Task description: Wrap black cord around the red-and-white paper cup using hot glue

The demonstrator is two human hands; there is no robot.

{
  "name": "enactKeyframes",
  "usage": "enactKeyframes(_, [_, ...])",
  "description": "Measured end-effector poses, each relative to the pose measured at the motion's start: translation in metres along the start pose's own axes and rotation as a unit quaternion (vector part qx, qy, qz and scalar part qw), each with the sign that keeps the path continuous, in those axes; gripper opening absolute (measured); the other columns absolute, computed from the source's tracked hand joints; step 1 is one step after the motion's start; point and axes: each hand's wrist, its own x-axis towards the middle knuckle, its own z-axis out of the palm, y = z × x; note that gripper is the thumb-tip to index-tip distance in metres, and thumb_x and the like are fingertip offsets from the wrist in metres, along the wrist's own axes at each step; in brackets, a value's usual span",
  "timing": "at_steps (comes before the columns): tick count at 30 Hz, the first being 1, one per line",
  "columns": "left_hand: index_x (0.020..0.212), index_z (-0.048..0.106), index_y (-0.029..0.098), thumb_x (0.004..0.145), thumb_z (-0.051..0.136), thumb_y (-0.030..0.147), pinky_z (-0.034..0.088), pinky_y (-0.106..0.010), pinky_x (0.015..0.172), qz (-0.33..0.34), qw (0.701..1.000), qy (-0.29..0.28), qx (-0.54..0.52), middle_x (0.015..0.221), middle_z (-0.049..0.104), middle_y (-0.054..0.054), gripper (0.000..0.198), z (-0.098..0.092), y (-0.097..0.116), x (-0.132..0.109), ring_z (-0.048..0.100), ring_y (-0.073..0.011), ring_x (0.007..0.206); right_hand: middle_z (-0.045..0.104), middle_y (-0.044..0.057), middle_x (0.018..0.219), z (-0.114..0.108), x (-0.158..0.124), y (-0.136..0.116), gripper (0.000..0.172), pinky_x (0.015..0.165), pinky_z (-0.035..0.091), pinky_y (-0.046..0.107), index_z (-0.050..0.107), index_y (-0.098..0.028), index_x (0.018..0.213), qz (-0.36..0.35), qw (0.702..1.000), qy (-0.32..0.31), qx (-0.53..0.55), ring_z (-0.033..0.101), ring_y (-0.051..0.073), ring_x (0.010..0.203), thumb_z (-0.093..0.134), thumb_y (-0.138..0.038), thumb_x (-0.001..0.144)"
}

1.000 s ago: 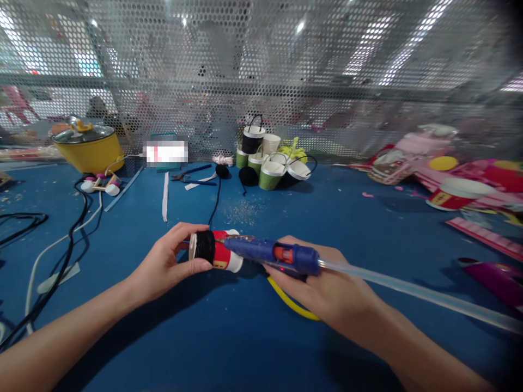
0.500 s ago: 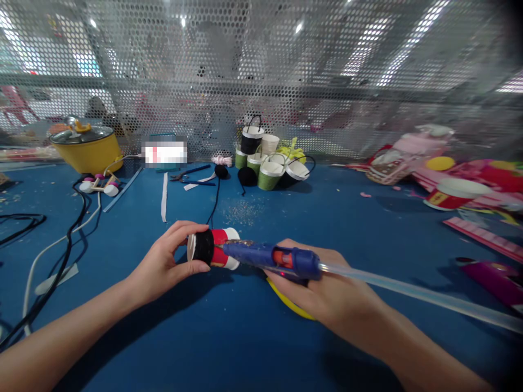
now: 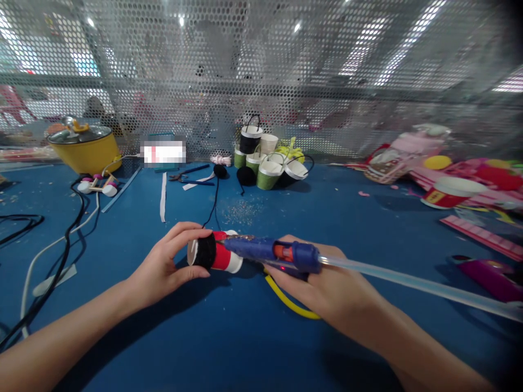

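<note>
Since a second ago, the paper cup has been turned slightly in the left hand, and its yellow label is no longer shown. With clock positions read from that cup, a yellow pot is seen at ten o'clock on the blue table. At nine o'clock the left grip is narrow, the cup's base end being held between thumb and fingers. Pliers are laid toward eleven. The cup is held on its side, rim toward three o'clock, with black yarn wound around its base half. At twelve lies a yarn ball; between one and two, small cups are grouped. At three o'clock a blue glue gun is held, nozzle at the yarn's edge, though contact cannot be told. Fingers of the right hand are wrapped around it. A clear glue stick is seen behind, toward three.
</note>
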Motion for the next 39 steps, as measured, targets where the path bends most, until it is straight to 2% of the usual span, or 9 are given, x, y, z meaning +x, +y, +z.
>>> enactKeyframes(4, [0.123, 0.047, 0.03, 0.078, 0.065, 0.031, 0.043, -0.037, 0.095, 0.024, 1.0, -0.01, 0.004, 0.122, 0.047, -0.008, 0.048, 0.0, 0.0, -0.001, 0.05, -0.0233, 0.112, 0.057, 0.001, 0.058, -0.002, 0.003, -0.001, 0.014, 0.045, 0.039, 0.024, 0.057, -0.022, 0.068, -0.036, 0.999, 0.019, -0.022, 0.048, 0.013, 0.047, 0.048, -0.018, 0.078])
enactKeyframes(8, [0.123, 0.047, 0.03, 0.078, 0.065, 0.031, 0.042, -0.036, 0.096, 0.021, 1.0, -0.007, 0.0, 0.121, 0.047, -0.007, 0.048, 0.001, -0.001, -0.001, 0.049, -0.023, 0.112, 0.059, 0.001, 0.058, -0.005, 0.002, -0.001, 0.016, 0.044, 0.04, 0.024, 0.062, -0.021, 0.072, -0.066, 0.997, 0.021, -0.034, 0.048, 0.013, 0.046, 0.048, -0.017, 0.078])
enactKeyframes(15, [0.122, 0.047, 0.032, 0.077, 0.067, 0.031, 0.04, -0.035, 0.096, 0.001, 0.999, -0.012, -0.039, 0.121, 0.047, -0.006, 0.05, 0.002, -0.002, -0.001, 0.048, -0.0218, 0.112, 0.059, 0.002, 0.06, -0.001, 0.001, -0.001, 0.013, 0.047, 0.039, 0.025, 0.055, -0.021, 0.065, -0.048, 0.998, 0.027, -0.028, 0.05, 0.013, 0.05, 0.048, -0.019, 0.076])
enactKeyframes(21, [0.12, 0.05, 0.032, 0.076, 0.068, 0.032, 0.041, -0.036, 0.094, -0.044, 0.993, 0.007, -0.112, 0.115, 0.049, -0.005, 0.047, 0.004, -0.003, 0.0, 0.05, -0.0221, 0.109, 0.054, -0.003, 0.054, 0.0, -0.004, -0.005, 0.015, 0.045, 0.036, 0.024, 0.049, -0.022, 0.065, -0.004, 1.0, 0.022, 0.018, 0.045, 0.011, 0.046, 0.05, -0.024, 0.079])
enactKeyframes(27, [0.115, 0.053, 0.024, 0.073, 0.069, 0.031, 0.045, -0.036, 0.089, -0.114, 0.979, 0.024, -0.166, 0.11, 0.051, -0.006, 0.045, 0.004, 0.001, 0.002, 0.053, -0.0221, 0.103, 0.049, -0.006, 0.051, 0.001, -0.008, -0.01, 0.018, 0.043, 0.034, 0.024, 0.046, -0.022, 0.061, 0.025, 0.999, 0.016, 0.038, 0.041, 0.01, 0.045, 0.054, -0.026, 0.077])
enactKeyframes(35, [0.115, 0.05, 0.018, 0.071, 0.069, 0.031, 0.045, -0.038, 0.088, -0.178, 0.962, 0.022, -0.205, 0.11, 0.056, -0.009, 0.049, 0.004, 0.003, 0.004, 0.057, -0.023, 0.099, 0.054, -0.002, 0.057, 0.002, -0.008, -0.011, 0.012, 0.051, 0.039, 0.029, 0.052, -0.022, 0.068, 0.008, 1.0, -0.008, 0.021, 0.048, 0.014, 0.05, 0.048, -0.024, 0.079])
enactKeyframes(39, [0.116, 0.048, 0.016, 0.07, 0.068, 0.031, 0.047, -0.037, 0.084, -0.215, 0.949, 0.018, -0.229, 0.106, 0.059, -0.01, 0.052, 0.004, 0.005, 0.005, 0.059, -0.0226, 0.095, 0.055, -0.001, 0.057, 0.002, -0.01, -0.012, 0.013, 0.048, 0.038, 0.029, 0.053, -0.024, 0.068, 0.001, 1.0, -0.017, 0.013, 0.048, 0.014, 0.049, 0.047, -0.02, 0.079])
